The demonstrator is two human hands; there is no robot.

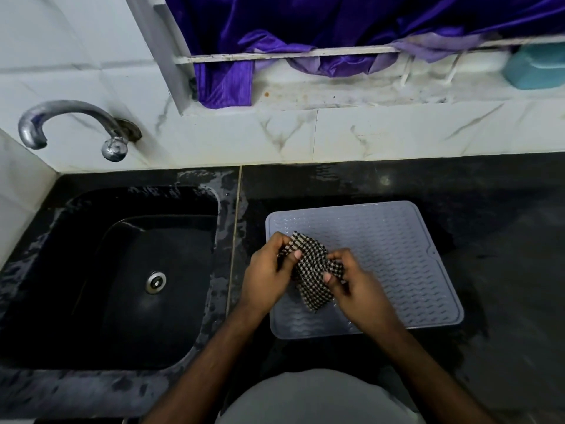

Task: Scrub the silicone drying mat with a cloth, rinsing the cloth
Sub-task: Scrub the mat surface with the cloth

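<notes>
A grey ribbed silicone drying mat (397, 246) lies flat on the black counter, right of the sink. Above its left part both hands hold a black-and-white checked cloth (310, 270). My left hand (267, 273) pinches the cloth's left edge between thumb and fingers. My right hand (354, 280) pinches its right side, thumb on top. The cloth is bunched between them and its lower end hangs down to the mat.
A black sink (76, 240) with a steel drain (156, 282) sits at the left, its rim wet. A chrome tap (61, 123) juts from the tiled wall above it. Purple curtain (305, 22) and a blue container (538, 68) occupy the window ledge.
</notes>
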